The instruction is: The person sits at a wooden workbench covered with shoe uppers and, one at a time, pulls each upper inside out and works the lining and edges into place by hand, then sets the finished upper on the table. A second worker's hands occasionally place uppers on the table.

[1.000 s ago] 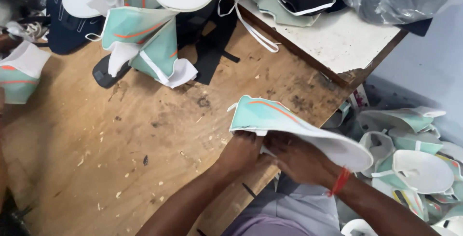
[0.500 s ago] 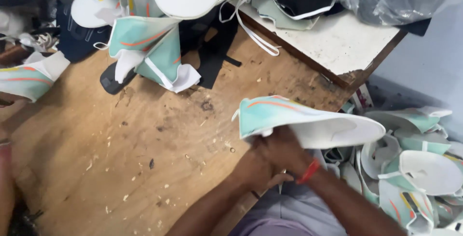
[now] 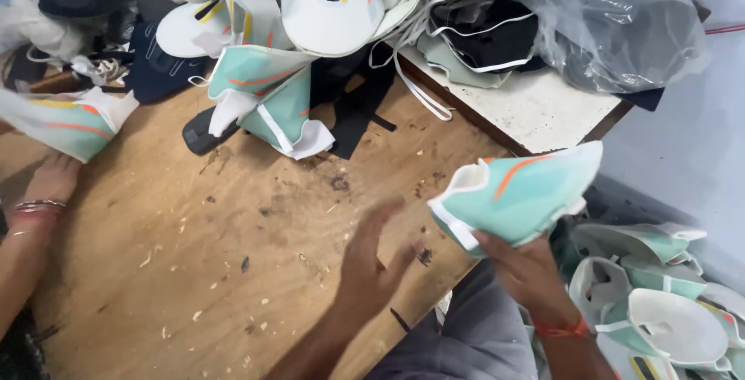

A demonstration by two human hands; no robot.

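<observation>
A second before, you had both hands low at the table edge, working the mint shoe upper (image 3: 518, 191) between them. Your left hand (image 3: 371, 263) then came off it and hung open over the table (image 3: 194, 271), fingers spread and blurred with motion, touching nothing. Your right hand (image 3: 531, 275) alone kept the upper, fingers pinched on its lower edge, and had lifted it up and to the right, so that it sat past the table corner, above your lap, with its orange stripe facing you. I would judge your handling of that piece was about finished, since one hand had let go and the piece had swung toward the heap of uppers (image 3: 660, 302) low on your right (that side was where like pieces lay stacked, white linings up)

Across the table a bigger pile (image 3: 310, 31) of mint, white and dark uppers crowded the far edge, with a folded mint pair (image 3: 272, 100) nearest you and black pieces beside them. A clear plastic bag (image 3: 613, 23) sat on the white board (image 3: 535, 108) at the far right. At the left edge another person's hand (image 3: 50, 182), bangles at the wrist, rested on the table under another mint upper (image 3: 66, 120). Scraps and crumbs dotted the wood, but nothing lay between your left hand and the piles
</observation>
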